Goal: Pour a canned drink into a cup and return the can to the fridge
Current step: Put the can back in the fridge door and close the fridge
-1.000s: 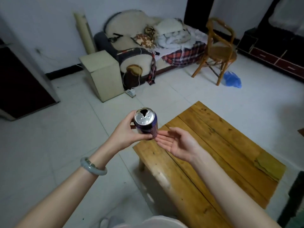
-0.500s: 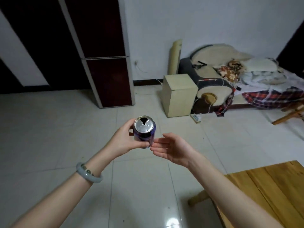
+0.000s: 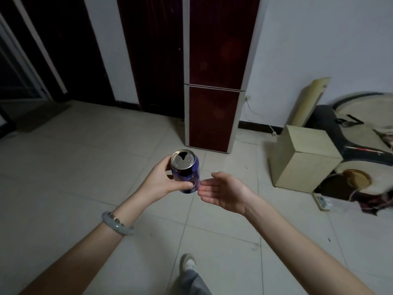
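An opened blue drink can (image 3: 187, 172) stands upright in front of me, its silver top showing the open mouth. My left hand (image 3: 160, 180) grips it round the side, thumb across the front. My right hand (image 3: 225, 191) is held palm up just right of the can, fingers straight, with the fingertips at the can's lower edge. The dark red two-door fridge (image 3: 214, 81) stands straight ahead against the wall, both doors closed. No cup is in view.
A pale box (image 3: 302, 158) stands on the tiled floor to the right of the fridge, with a sofa (image 3: 361, 133) behind it and a power strip (image 3: 322, 201) on the floor. Dark doors are at the left. My shoe (image 3: 187, 261) shows below.
The view has swung left from the wooden table to face the fridge, which is now nearer and centred. The hands keep the same hold on the can.
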A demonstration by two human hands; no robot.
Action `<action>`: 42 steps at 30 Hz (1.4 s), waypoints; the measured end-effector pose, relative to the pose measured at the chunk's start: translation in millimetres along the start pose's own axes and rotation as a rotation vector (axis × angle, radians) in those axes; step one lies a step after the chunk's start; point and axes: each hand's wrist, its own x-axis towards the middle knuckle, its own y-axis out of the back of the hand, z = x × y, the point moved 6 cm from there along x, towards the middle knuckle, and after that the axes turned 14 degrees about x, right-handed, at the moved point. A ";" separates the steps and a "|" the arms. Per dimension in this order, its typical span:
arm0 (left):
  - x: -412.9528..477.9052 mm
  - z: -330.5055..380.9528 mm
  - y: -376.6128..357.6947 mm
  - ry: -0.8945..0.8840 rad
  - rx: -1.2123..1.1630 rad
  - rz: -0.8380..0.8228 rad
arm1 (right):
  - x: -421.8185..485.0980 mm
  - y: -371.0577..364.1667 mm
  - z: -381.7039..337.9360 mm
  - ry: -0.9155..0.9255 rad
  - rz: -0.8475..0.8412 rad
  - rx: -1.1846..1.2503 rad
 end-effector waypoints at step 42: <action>687.7 -161.4 203.0 -0.083 -0.054 -0.136 | 551.0 -184.8 -423.1 0.122 0.061 0.007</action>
